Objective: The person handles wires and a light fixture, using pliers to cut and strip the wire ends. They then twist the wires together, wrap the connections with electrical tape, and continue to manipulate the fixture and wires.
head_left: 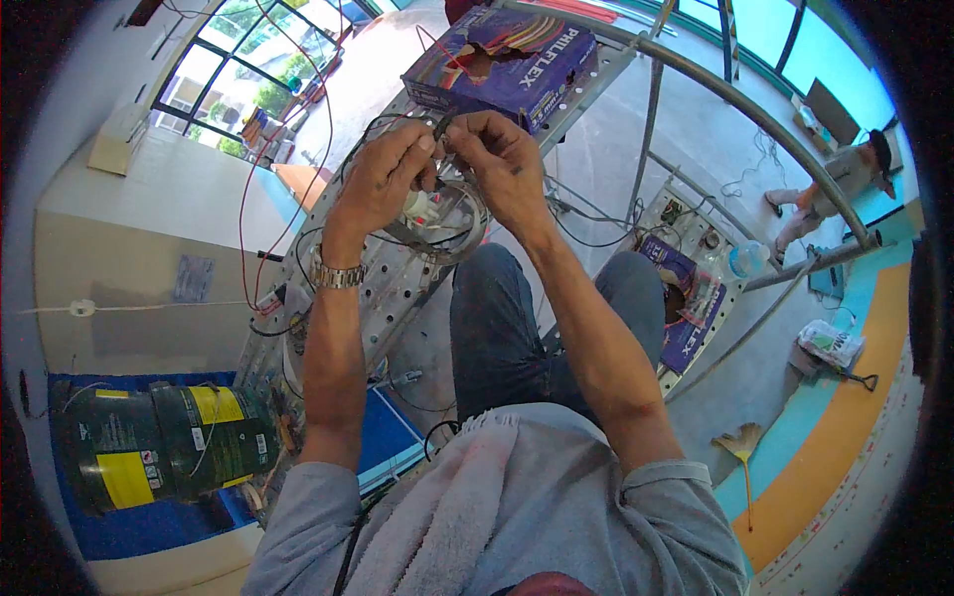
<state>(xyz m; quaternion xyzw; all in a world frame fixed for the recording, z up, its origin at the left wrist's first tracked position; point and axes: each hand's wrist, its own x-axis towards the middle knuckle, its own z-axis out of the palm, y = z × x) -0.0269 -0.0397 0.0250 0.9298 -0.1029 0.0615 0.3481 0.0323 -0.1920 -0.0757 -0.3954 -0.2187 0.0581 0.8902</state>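
Observation:
My left hand (386,177), with a metal watch on the wrist, is closed in a pinch. A thin black wire (443,126) runs between its fingertips and those of my right hand (499,171), which is pinched on it too. The wire's very end is hidden by the fingers. Just below the hands, on a perforated metal scaffold plank (370,333), sits a round metal ring fixture (475,238) with a white part (421,207) inside it.
A purple PHILFLEX box (542,79) with a torn opening stands ahead on the plank. Another torn box (686,343) lies lower right, beside a plastic bottle (748,259). Curved scaffold tubing (740,99) rises at right. Dark green buckets (214,432) stand lower left. A person (835,189) walks below.

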